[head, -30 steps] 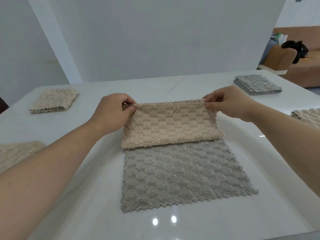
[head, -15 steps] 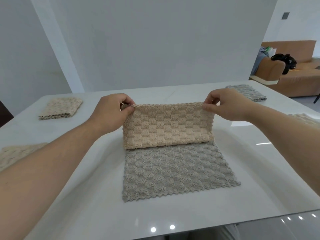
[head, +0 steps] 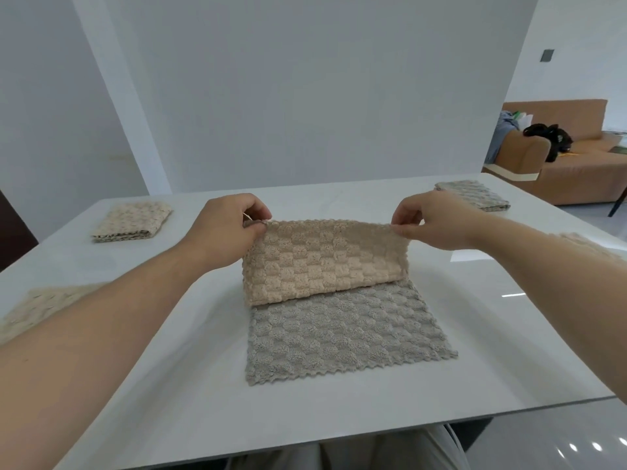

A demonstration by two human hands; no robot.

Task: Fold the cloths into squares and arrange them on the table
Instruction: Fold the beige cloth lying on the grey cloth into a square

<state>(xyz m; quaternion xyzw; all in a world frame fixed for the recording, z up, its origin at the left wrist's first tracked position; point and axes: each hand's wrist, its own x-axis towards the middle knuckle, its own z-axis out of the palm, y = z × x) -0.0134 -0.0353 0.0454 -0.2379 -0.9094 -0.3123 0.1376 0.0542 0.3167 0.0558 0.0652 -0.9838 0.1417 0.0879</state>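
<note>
On the white table point(head: 339, 412) in front of the person, a two-sided cloth point(head: 339, 300) lies mid-table, its grey face flat and its beige half lifted back toward them. The left hand point(head: 224, 232) pinches the raised edge's left corner, the right hand point(head: 437, 220) the right. Folded cloths sit far left point(head: 132, 221) and far right point(head: 473, 195).

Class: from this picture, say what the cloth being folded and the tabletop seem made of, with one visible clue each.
Cloth: looks like plush microfibre or terry, matt; fuzzy raised checker tufts, zigzag edge. Tabletop: probably polished stone or glossy laminate; white, smooth, mirrors lights.
</note>
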